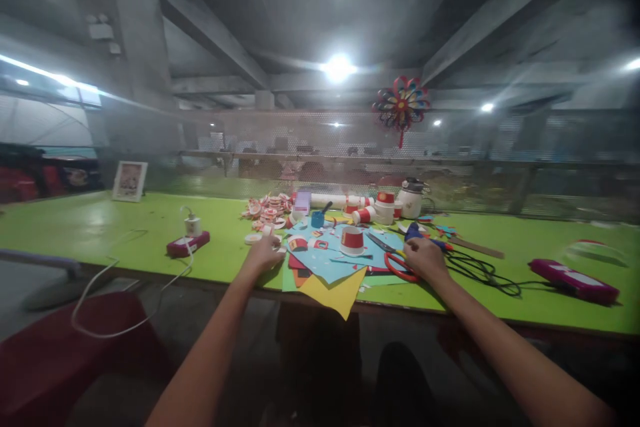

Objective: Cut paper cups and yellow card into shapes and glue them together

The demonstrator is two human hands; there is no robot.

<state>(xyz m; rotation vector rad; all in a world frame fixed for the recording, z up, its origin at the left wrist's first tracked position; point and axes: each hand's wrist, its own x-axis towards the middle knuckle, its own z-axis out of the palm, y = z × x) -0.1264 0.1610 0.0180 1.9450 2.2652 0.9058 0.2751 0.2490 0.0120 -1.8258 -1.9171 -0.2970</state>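
My left hand [265,255] is at the left edge of the paper pile, its fingers curled together by small white paper pieces [269,231]; what lies between the fingertips is too small to make out. My right hand [425,257] has its fingers bent down beside a blue glue gun [412,232] and the red-and-yellow handles of scissors [400,270]. The hand hides part of both, so its hold is unclear. Between the hands a red and white paper cup [353,241] stands upside down on light blue paper [325,268]. Cut cup pieces [298,243] lie to its left.
Yellow paper [340,297] overhangs the green table's front edge. Behind are a blue container [317,219], stacked cups [385,207], a heap of red-white pieces [270,210] and a jug [411,199]. Purple power strips [574,281] flank the work, with black cables [483,272] at right.
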